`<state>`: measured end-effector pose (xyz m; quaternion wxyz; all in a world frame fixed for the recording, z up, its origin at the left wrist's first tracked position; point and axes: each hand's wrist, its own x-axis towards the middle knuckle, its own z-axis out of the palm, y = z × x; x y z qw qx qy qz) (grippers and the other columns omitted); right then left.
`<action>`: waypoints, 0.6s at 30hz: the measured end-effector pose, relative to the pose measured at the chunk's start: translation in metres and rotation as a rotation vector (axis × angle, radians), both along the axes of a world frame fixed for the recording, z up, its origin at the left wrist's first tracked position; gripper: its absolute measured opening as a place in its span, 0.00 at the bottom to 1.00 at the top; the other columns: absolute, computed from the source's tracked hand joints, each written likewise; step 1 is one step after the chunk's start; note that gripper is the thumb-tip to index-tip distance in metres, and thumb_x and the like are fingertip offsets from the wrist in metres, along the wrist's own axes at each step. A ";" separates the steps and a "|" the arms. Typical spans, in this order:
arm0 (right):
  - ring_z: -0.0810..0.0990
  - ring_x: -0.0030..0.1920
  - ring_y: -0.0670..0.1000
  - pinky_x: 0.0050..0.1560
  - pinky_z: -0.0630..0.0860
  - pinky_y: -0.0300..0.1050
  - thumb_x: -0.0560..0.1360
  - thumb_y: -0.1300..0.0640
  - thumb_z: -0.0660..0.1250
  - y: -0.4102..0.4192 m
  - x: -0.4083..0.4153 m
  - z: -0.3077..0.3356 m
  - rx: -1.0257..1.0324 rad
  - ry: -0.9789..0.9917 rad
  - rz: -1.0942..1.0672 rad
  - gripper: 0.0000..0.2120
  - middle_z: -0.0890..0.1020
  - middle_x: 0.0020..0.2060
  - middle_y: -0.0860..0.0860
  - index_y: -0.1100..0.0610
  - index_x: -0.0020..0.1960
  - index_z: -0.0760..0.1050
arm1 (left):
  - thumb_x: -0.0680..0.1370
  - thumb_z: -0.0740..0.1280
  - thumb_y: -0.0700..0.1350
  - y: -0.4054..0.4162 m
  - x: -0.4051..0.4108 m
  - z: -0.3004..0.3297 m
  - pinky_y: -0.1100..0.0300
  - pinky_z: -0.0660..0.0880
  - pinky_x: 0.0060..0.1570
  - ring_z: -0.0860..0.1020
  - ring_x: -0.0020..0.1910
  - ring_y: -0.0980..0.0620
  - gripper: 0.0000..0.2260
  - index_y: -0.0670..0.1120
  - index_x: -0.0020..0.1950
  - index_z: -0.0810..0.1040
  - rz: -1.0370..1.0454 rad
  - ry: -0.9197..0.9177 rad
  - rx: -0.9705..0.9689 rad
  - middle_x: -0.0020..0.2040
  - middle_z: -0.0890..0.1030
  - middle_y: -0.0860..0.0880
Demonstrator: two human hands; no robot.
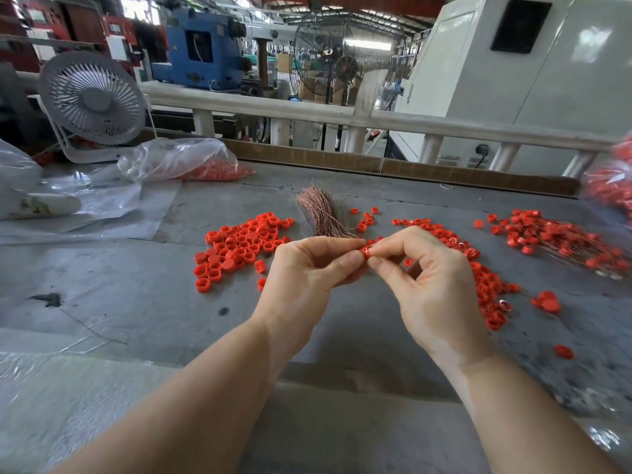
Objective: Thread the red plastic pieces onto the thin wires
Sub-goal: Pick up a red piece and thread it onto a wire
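Observation:
My left hand (307,268) and my right hand (431,278) meet above the grey table (136,295), and both pinch one small red plastic piece (365,250) between fingertips. A thin wire at the piece is too fine to make out. A bundle of thin copper wires (319,213) lies just beyond my hands. Loose red pieces form a heap (239,248) to the left of the bundle. More red pieces (485,282) are scattered under and right of my right hand. At the far right lies a pile of red pieces on wires (561,239).
A white desk fan (92,100) stands at the back left. A clear plastic bag (184,159) with red pieces lies beside it, over plastic sheeting (89,213). Another bag of red pieces (612,186) sits at the right edge. A white railing (307,112) borders the table's far side.

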<state>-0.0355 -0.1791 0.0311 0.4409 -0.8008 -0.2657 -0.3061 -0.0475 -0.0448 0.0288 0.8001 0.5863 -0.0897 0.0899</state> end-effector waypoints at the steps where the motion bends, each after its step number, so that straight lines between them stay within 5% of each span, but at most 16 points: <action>1: 0.75 0.39 0.43 0.42 0.66 0.27 0.69 0.63 0.69 0.000 0.000 0.000 0.006 0.008 0.001 0.01 0.80 0.36 0.49 0.59 0.39 0.80 | 0.72 0.67 0.31 0.000 0.000 0.000 0.66 0.79 0.41 0.82 0.35 0.55 0.07 0.40 0.44 0.81 0.003 -0.001 0.001 0.35 0.84 0.48; 18: 0.75 0.38 0.40 0.41 0.67 0.26 0.69 0.67 0.71 -0.002 0.000 -0.001 0.032 0.027 -0.050 0.05 0.81 0.35 0.50 0.58 0.40 0.80 | 0.74 0.65 0.32 -0.001 0.000 0.000 0.60 0.79 0.49 0.82 0.40 0.53 0.09 0.43 0.45 0.82 -0.033 0.057 -0.007 0.39 0.85 0.47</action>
